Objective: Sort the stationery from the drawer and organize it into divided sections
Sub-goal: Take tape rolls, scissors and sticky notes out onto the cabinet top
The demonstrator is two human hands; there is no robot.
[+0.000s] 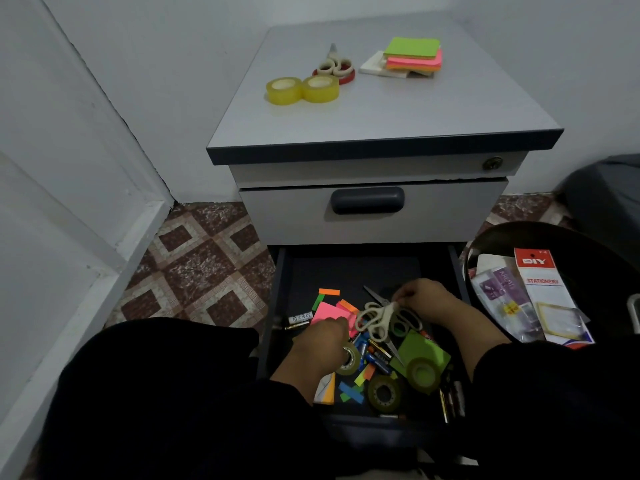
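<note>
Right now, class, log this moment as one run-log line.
left hand: grips tape roll | right hand: pinches white scissors | place: open drawer | cabinet top: tapes, scissors, notes sorted

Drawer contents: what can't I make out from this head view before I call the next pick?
- Front of the drawer: cut off by both dark sleeves.
- Left hand: fingers curl away; whether it grips the tape roll is unclear.
- Scissors in the right hand: blades partly buried among other scissors; count unclear.
- Batteries: labels too small and dim.
- Scissors on top: partly hidden behind small tape rolls.
</note>
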